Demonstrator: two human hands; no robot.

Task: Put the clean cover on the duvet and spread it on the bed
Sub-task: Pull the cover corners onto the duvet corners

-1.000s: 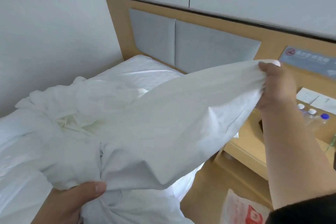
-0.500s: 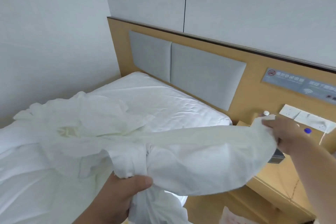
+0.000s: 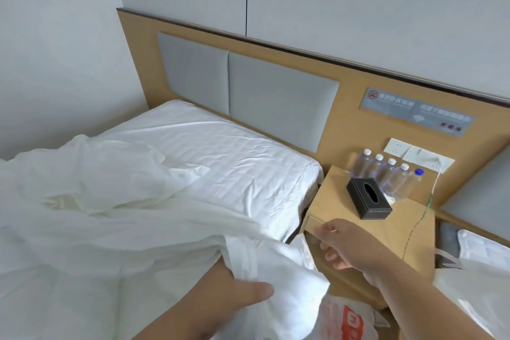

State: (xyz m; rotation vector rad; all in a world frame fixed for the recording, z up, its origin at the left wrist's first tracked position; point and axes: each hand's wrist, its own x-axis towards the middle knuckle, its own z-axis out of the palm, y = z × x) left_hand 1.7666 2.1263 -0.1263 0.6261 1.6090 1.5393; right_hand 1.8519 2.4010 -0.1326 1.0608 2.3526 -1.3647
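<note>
The white duvet cover lies crumpled over the left and near part of the bed, whose white sheet is bare near the headboard. My left hand grips a bunched fold of the cover at the bed's near right corner. A slack flap runs from there to my right hand. That hand is low beside the nightstand, and its curled fingers pinch the flap's edge. I cannot tell the duvet itself apart from the white heap.
A wooden nightstand stands right of the bed with a black tissue box and several water bottles. A plastic bag with red print lies on the floor. A second bed is at the right edge. The padded headboard lines the wall.
My right hand has come down from head height to the nightstand's edge, and the stretched cover has gone slack. My left hand keeps its hold. The view has tilted up and right.
</note>
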